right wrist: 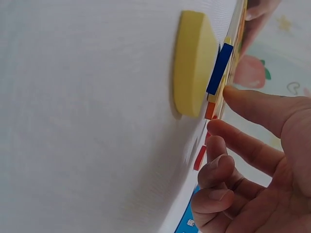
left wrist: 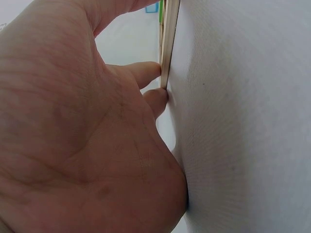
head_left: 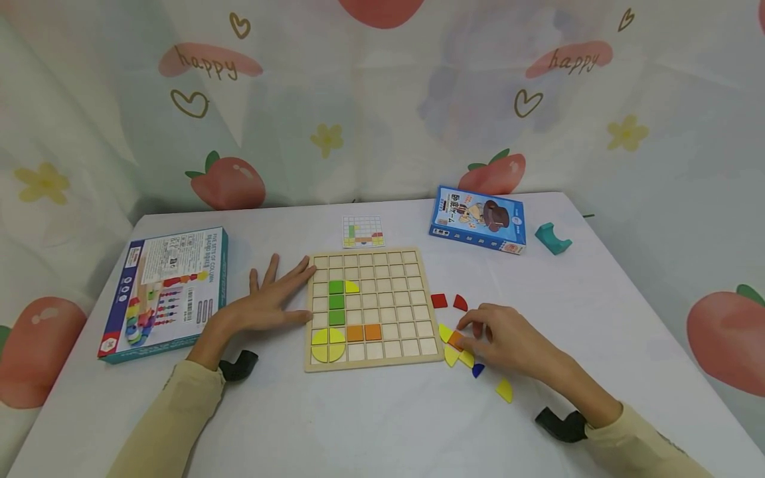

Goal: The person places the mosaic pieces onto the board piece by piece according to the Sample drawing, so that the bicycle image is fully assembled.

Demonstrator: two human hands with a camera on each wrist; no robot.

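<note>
My left hand lies at the left edge of the wooden grid board, fingers spread and fingertips touching its frame. In the left wrist view the board's edge meets the fingers. My right hand is just right of the board, thumb and index finger pinching an orange square tile among loose pieces. On the board are green squares, a yellow quarter-circle, two orange squares and yellow quarters forming a circle. A blue piece shows near the right thumb.
A patterned card lies behind the board. A boxed set is at left, a blue box and a teal block at back right. Red pieces and a yellow quarter lie around the right hand.
</note>
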